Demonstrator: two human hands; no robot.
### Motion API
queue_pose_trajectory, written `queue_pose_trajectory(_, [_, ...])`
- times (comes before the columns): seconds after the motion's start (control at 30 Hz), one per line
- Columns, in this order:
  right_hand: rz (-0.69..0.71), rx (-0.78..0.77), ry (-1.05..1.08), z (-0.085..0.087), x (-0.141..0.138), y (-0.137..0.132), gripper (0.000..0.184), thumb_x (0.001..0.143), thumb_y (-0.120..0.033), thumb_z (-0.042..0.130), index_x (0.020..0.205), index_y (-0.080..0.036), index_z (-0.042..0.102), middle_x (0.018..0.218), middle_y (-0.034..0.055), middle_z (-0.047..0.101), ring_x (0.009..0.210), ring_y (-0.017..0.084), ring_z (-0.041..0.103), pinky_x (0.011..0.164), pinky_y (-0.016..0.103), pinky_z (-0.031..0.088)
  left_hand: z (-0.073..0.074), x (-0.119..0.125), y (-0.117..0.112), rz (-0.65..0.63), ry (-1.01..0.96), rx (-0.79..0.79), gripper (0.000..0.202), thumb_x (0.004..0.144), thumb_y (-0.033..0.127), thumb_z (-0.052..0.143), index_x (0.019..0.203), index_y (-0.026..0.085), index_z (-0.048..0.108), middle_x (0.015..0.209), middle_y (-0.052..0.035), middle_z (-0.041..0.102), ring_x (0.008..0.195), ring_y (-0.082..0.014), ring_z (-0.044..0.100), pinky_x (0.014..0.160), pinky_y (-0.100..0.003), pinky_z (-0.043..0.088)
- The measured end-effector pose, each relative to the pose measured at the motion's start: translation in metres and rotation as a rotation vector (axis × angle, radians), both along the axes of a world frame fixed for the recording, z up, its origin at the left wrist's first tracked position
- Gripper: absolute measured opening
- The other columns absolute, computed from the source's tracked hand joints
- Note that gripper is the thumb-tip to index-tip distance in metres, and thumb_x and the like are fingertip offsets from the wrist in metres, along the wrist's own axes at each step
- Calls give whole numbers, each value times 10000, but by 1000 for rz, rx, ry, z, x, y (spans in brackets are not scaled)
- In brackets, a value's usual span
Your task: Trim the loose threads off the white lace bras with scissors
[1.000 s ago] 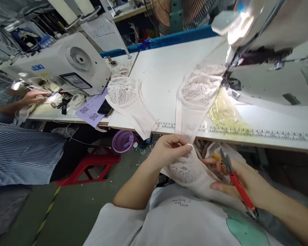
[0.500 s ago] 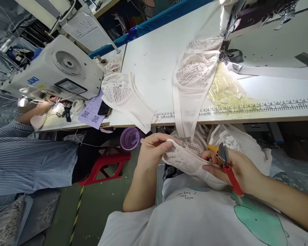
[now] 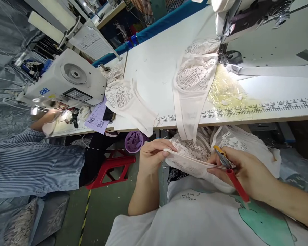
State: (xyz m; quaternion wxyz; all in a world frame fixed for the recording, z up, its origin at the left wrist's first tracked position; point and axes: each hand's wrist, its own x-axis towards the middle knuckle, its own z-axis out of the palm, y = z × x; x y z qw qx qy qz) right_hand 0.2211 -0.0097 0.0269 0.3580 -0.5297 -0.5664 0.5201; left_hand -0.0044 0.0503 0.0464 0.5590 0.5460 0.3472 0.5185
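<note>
Between my two hands a white lace bra (image 3: 187, 163) is stretched, its edge running almost level above my lap. My left hand (image 3: 154, 155) pinches one end of that edge between thumb and fingers. Further right, my right hand (image 3: 242, 167) grips the same edge with its fingertips. Thread snips (image 3: 222, 158) with a yellow loop and a red-covered end (image 3: 238, 186) are tucked in that right hand, lying across the fingers. More white lace pieces (image 3: 233, 140) lie heaped behind my hands, below the table edge.
A partly sewn bra (image 3: 195, 77) hangs from the sewing machine (image 3: 256, 20) over the table edge with its printed ruler (image 3: 272, 106). Another bra piece (image 3: 125, 99) lies left. Beside me are a JUKI machine (image 3: 66, 78), a co-worker's striped sleeve (image 3: 23, 138), a purple basket (image 3: 133, 141) and a red stool (image 3: 113, 171).
The view has shifted slightly. The bra edge between my hands has tilted flatter, showing less of its lace face. The snips have turned a little in my right hand, which still grips the edge.
</note>
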Motion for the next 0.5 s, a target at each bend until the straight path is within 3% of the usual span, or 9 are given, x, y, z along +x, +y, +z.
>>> queue_pose_trajectory(0.13, [24, -51, 46, -4, 0, 2, 176, 758, -382, 641, 698, -233, 570, 547, -32, 510, 475, 123, 432, 393, 228, 403, -3, -1, 3, 42, 63, -96, 148, 666, 333, 792, 626, 211, 718, 621, -32, 705, 603, -168, 646, 610, -312, 533])
queue_pose_trajectory(0.2, [-15, -158, 134, -2, -2, 4, 192, 711, -361, 675, 653, -230, 547, 539, -31, 492, 476, 119, 410, 394, 228, 398, 1, -4, 0, 51, 186, -43, 100, 728, 302, 745, 702, 211, 714, 711, -42, 723, 696, -183, 670, 671, -325, 544])
queue_pose_trajectory(0.23, [-39, -235, 188, -1, -3, 5, 200, 682, -345, 688, 632, -229, 533, 545, -27, 493, 482, 119, 404, 401, 230, 406, 6, -4, -3, 87, 291, 44, 63, 753, 269, 722, 784, 215, 714, 799, -53, 733, 779, -194, 678, 724, -334, 545])
queue_pose_trajectory(0.33, [-83, -405, 300, 3, -7, 10, 232, 672, -350, 635, 585, -235, 453, 573, -18, 486, 516, 130, 427, 451, 252, 464, 26, 1, -16, 156, 677, 501, 261, 796, 192, 668, 1053, 228, 647, 1062, -75, 699, 1011, -207, 636, 894, -363, 508])
queue_pose_trajectory(0.4, [-82, -431, 314, 2, -9, 12, 260, 716, -401, 548, 575, -241, 399, 585, -21, 455, 547, 145, 457, 505, 289, 508, 37, 11, -23, -22, 879, 778, 264, 840, 214, 620, 1104, 206, 604, 1081, -65, 692, 1037, -193, 623, 981, -382, 467])
queue_pose_trajectory(0.5, [-47, -382, 271, -5, -10, 10, 282, 683, -425, 583, 575, -238, 401, 609, -33, 424, 583, 155, 460, 556, 322, 519, 38, 30, -22, -404, 1147, 857, 176, 919, 268, 501, 980, 152, 619, 905, -53, 709, 926, -180, 646, 1028, -407, 430])
